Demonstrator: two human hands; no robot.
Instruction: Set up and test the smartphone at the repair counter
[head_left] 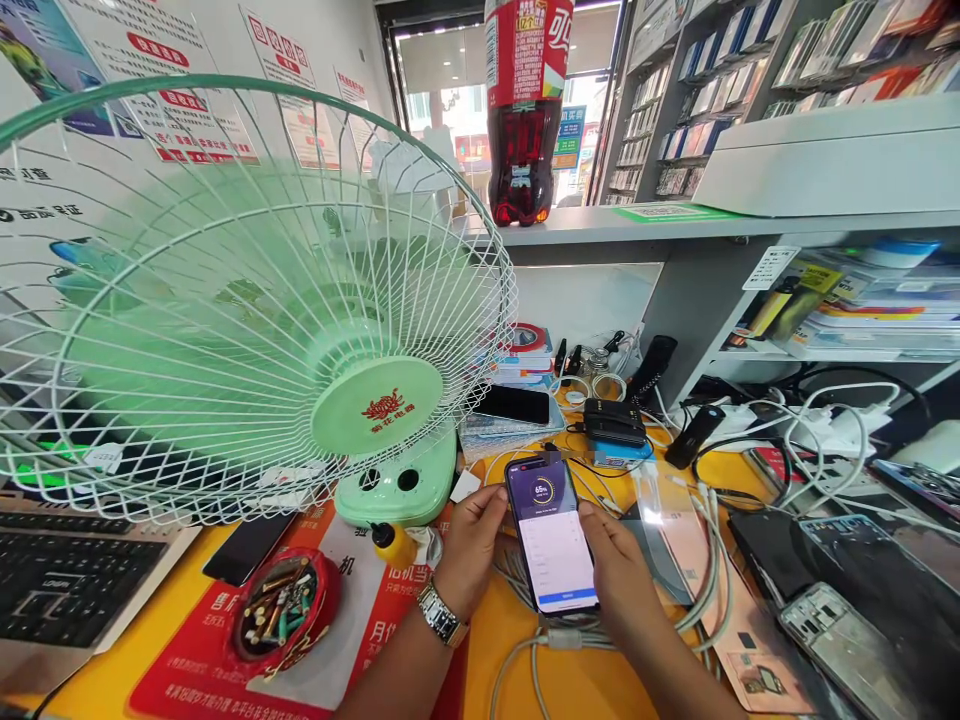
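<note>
A lit smartphone (559,550) is held upright between both my hands, its screen facing me with a purple top, a ring reading 65%, and a white list below. My left hand (471,545), with a metal watch (442,613) on the wrist, closes on the phone's left edge. Along the opposite edge my right hand (619,565) grips it, thumb near the screen's side. Beneath the phone, grey cables (574,638) run over the yellow desk. A small yellow bottle (393,543) with a black tip stands left of my left hand.
A green fan (377,405) with a wire cage fills the left. Before it sit a red bowl (283,610) of cigarette butts and a laptop keyboard (67,570). Phone parts (840,640) and tangled cables (817,430) lie right. A cola bottle (525,120) stands on the ledge.
</note>
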